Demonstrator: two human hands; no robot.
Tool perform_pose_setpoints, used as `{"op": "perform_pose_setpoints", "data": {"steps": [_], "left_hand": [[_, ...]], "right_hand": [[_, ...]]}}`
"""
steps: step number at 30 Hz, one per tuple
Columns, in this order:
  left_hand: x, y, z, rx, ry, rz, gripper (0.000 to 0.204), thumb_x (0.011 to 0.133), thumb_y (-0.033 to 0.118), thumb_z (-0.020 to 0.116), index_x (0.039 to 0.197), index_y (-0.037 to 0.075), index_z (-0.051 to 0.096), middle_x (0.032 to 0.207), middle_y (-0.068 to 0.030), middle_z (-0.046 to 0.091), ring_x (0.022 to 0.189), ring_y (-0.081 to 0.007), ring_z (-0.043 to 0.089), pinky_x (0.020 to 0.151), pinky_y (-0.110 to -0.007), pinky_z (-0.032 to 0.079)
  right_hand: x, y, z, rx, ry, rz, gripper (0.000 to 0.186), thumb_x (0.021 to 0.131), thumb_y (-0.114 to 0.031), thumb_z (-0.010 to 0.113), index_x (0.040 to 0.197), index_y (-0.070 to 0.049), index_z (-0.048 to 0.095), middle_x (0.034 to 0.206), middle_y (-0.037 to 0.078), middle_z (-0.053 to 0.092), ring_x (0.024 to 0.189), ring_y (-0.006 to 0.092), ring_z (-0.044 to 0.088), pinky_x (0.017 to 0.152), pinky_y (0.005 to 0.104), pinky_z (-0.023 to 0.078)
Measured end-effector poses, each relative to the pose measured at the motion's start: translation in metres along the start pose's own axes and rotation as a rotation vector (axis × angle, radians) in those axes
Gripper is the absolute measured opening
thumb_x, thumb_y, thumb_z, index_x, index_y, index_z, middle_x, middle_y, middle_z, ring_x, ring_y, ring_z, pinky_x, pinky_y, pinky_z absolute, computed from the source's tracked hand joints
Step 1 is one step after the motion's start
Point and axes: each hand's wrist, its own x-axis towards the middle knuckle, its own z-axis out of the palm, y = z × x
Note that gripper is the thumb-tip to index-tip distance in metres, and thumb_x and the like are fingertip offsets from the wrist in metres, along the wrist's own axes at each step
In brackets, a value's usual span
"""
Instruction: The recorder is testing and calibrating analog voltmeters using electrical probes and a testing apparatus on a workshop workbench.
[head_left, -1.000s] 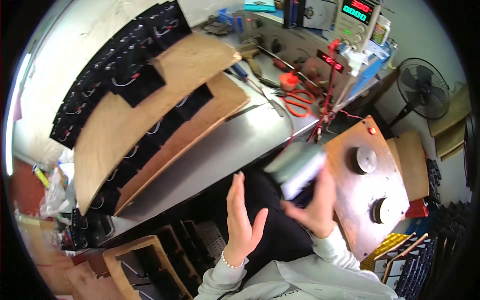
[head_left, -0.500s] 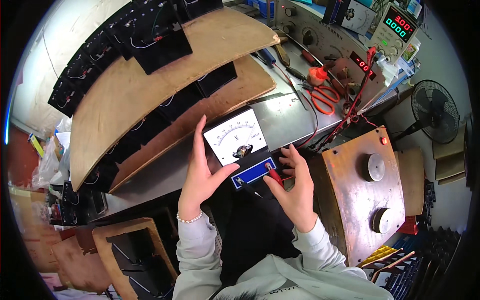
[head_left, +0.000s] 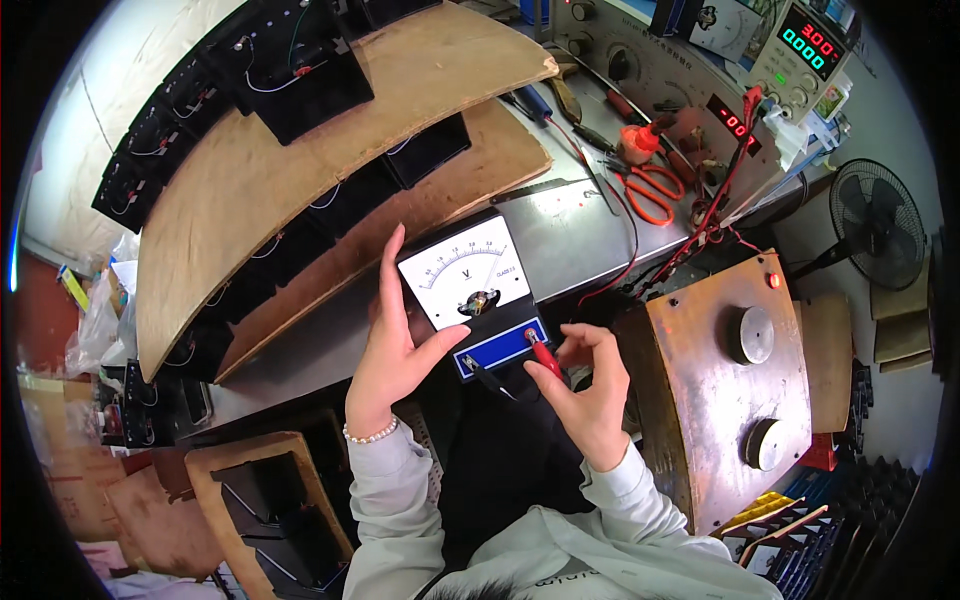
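Observation:
An analog voltmeter [head_left: 467,265] with a white dial, a black body and a blue terminal strip sits tilted in front of me, at the bench edge. My left hand [head_left: 390,345] holds its left side, with long fingers along the edge and the thumb by the lower front. A red alligator clip [head_left: 545,358] is on the strip's right terminal; the thumb and curled fingers of my right hand [head_left: 590,390] close around it. Clipped to the left terminal is a black alligator clip [head_left: 488,378]. The meter's needle is hard to make out.
Wooden boards [head_left: 430,75] carrying several black meter housings fill the left. On the metal bench [head_left: 560,225] lie orange-handled scissors [head_left: 652,195] and other tools. A power supply [head_left: 798,65] stands far right. Nearer are a metal-topped box with knobs [head_left: 725,390] and a fan [head_left: 875,225].
The fingers of my right hand have curled in closer around the red clip. My left hand and the voltmeter have shifted slightly left in the view.

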Motion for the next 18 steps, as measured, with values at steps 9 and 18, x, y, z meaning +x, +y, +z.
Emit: {"op": "perform_pose_setpoints", "data": {"steps": [9,18], "left_hand": [[-0.0052,0.0035,0.0084,-0.028,0.046,-0.016,0.108,0.082,-0.005,0.073,0.161,0.014,0.001,0.145,-0.0192,0.046,0.128,-0.0264,0.054,0.106,-0.040,0.047],[-0.0064,0.0048,0.0056,0.062,-0.003,-0.037,0.110,0.084,-0.008,0.070,0.161,0.017,-0.005,0.147,-0.0177,0.043,0.129,-0.0257,0.054,0.105,-0.039,0.047]], "right_hand": [[-0.0061,-0.0037,0.0057,0.180,0.052,0.096,0.028,0.083,-0.006,0.081,0.101,0.001,0.062,0.082,0.005,0.068,0.066,0.0099,0.063,0.062,0.0239,0.052],[-0.0032,-0.0060,0.0017,0.144,-0.016,0.130,0.025,0.082,-0.008,0.083,0.096,0.000,0.064,0.078,-0.001,0.066,0.063,0.0023,0.055,0.055,0.0186,0.045]]}}
